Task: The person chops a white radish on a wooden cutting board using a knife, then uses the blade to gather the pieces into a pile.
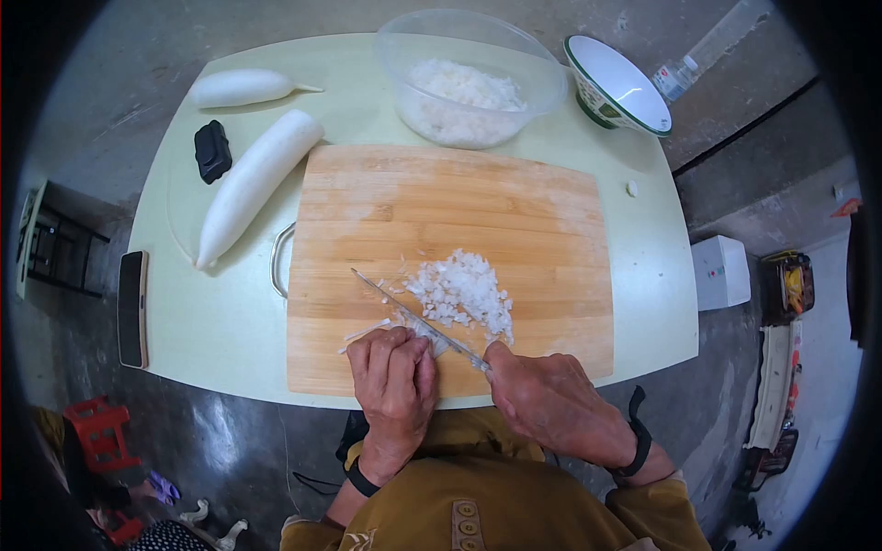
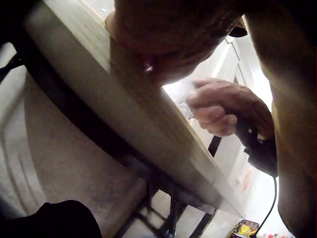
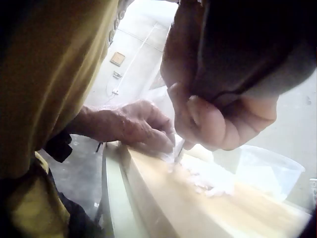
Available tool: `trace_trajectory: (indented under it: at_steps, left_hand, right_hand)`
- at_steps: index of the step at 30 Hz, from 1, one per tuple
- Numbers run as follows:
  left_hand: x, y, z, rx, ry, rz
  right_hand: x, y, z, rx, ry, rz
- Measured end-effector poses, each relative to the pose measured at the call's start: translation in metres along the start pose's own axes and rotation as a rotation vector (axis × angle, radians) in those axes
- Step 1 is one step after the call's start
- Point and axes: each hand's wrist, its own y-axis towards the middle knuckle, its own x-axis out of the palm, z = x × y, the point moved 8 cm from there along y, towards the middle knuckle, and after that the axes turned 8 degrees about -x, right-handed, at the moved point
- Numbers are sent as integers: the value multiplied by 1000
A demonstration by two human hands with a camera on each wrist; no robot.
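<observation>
In the head view my right hand (image 1: 562, 401) grips a knife (image 1: 384, 293), its handle hidden in my fist. The blade slants across the near part of a wooden cutting board (image 1: 441, 202). My left hand (image 1: 395, 381), fingers curled, holds a small bunch of white radish strips (image 1: 366, 331) down on the board, fingertips close to the blade. Just beyond the blade lies a heap of finely chopped white radish (image 1: 467, 290). The right wrist view shows both hands close together at the blade, my left hand (image 3: 131, 124) low over the board.
Behind the board stands a clear plastic bowl (image 1: 542, 84) with shredded radish (image 1: 464, 87). A green-rimmed bowl (image 1: 625, 83) is at back right. Two whole white radishes, one long (image 1: 257, 188) and one small (image 1: 241, 87), a black case (image 1: 212, 151) and a phone (image 1: 133, 309) lie on the left.
</observation>
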Motion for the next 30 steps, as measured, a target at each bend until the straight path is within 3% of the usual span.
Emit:
trace_trajectory:
  at_steps: [9, 12, 15, 17, 20, 26, 30]
  left_hand:
    - [-1, 1, -1, -8, -31, -5]
    - [0, 0, -2, -1, -23, -31]
    - [-2, 0, 0, -6, -19, -7]
    - [-2, -2, -2, -2, -12, 25]
    - [-4, -2, -1, -8, -21, 37]
    - [-1, -3, 0, 5, -3, 35]
    - [-1, -1, 2, 24, 6, 20]
  right_hand:
    - [7, 20, -3, -56, 0, -51]
    - [10, 29, -6, -140, 68, 82]
    - [3, 27, -1, -116, -50, 199]
    - [-5, 22, 4, -92, 114, 221]
    - [-12, 12, 3, -56, -6, 194]
    - [-1, -2, 0, -2, 63, 23]
    - [5, -6, -1, -18, 30, 0]
